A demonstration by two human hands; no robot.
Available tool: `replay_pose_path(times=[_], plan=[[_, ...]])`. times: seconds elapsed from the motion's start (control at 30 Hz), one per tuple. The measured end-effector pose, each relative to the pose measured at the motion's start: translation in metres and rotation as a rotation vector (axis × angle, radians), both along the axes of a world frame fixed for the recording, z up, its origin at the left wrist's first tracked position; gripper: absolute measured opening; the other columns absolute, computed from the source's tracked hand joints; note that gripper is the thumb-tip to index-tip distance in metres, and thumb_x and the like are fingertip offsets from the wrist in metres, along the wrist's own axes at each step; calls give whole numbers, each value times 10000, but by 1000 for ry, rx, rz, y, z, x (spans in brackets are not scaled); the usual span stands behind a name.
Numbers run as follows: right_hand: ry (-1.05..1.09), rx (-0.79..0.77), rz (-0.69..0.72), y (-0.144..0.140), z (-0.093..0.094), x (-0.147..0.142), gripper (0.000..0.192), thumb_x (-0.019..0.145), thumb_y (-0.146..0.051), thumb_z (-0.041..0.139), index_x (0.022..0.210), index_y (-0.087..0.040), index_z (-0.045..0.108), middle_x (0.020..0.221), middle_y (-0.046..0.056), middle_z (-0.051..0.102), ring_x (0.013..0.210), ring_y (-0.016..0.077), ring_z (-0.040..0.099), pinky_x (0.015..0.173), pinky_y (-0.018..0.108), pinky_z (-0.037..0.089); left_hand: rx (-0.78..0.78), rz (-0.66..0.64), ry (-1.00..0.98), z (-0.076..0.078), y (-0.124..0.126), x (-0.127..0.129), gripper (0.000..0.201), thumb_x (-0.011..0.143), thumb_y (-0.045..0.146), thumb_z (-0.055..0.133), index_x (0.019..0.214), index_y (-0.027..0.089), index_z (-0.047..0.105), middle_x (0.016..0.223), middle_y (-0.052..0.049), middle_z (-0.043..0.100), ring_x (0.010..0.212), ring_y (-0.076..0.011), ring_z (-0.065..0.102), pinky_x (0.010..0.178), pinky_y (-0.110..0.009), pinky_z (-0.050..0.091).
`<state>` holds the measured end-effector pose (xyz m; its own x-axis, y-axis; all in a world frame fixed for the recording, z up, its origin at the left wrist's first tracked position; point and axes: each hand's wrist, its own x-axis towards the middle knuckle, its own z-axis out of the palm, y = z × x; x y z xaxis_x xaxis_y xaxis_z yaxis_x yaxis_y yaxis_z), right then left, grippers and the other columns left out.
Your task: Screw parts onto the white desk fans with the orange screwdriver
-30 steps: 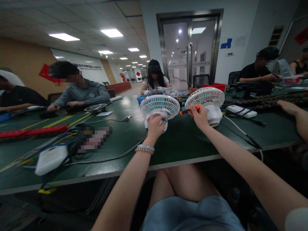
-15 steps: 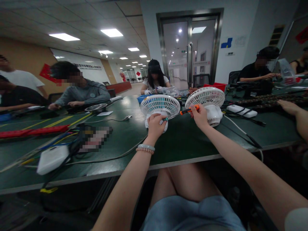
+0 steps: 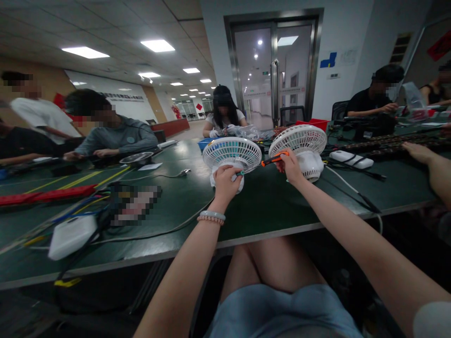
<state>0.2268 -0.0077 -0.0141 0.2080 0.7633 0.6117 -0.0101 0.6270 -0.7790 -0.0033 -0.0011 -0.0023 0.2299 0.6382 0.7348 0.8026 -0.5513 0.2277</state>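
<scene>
Two white desk fans stand close together in front of me. My left hand (image 3: 227, 183) is closed in front of the left fan (image 3: 231, 149), near its hub. From its fingers pokes a small teal-ended object (image 3: 240, 173), whose other end is hidden. My right hand (image 3: 289, 166) is closed around an orange-and-black tool (image 3: 275, 158) with a handle like a screwdriver's; its black end points left, and I cannot see a blade or tip. Behind that hand, the right fan (image 3: 303, 141) leans back with its grille tilted upward.
On the green table (image 3: 253, 213) lie a white adapter (image 3: 72, 234), tangled cables, a red strip (image 3: 47, 193) and a white power bank-like box (image 3: 352, 159). A blue tray (image 3: 205, 143) stands behind the fans. Co-workers sit around; another person's hand (image 3: 421, 155) rests at right.
The whole view has shifted slightly left. Both hands keep their grips, and the fans stay where they were. At far left a person in white shows more fully.
</scene>
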Motion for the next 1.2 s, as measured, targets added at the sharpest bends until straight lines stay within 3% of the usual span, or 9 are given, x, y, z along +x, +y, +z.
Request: replay_pose_path(times=[0.1,0.47,0.87,1.1,1.2], plan=[[32,0,20,0,0,0,239,800,-452,444,851,-219,447,570,-62,487,439,76,432,395,195,314,-6,5,1,0,0,0,226,726,261,594,939,261,668,983,-35,659,1056,-224,504,958,-415,314],[-155,80,-231,-6,2,3,309,835,-507,437,748,-211,460,512,-56,431,455,96,405,456,226,308,3,-5,-1,0,-2,0,224,729,254,597,941,267,670,960,-27,655,1047,-217,510,951,-404,308],[-262,83,-347,-13,7,3,332,837,-521,427,738,-208,470,524,-43,461,497,111,429,528,242,339,3,-7,-4,1,-3,0,221,734,254,588,940,261,670,965,-31,653,1049,-216,509,955,-401,310],[-129,67,-89,-7,4,8,240,820,-417,400,838,-206,512,627,-26,498,540,112,443,523,240,360,-11,6,3,2,-4,1,220,732,261,590,936,264,669,962,-31,660,1052,-223,507,946,-410,308],[-108,77,-82,-7,4,7,244,817,-394,397,883,-201,531,658,-18,513,561,114,460,534,244,374,-1,3,4,1,-3,0,211,731,260,589,927,266,669,949,-27,661,1047,-220,512,944,-408,311]])
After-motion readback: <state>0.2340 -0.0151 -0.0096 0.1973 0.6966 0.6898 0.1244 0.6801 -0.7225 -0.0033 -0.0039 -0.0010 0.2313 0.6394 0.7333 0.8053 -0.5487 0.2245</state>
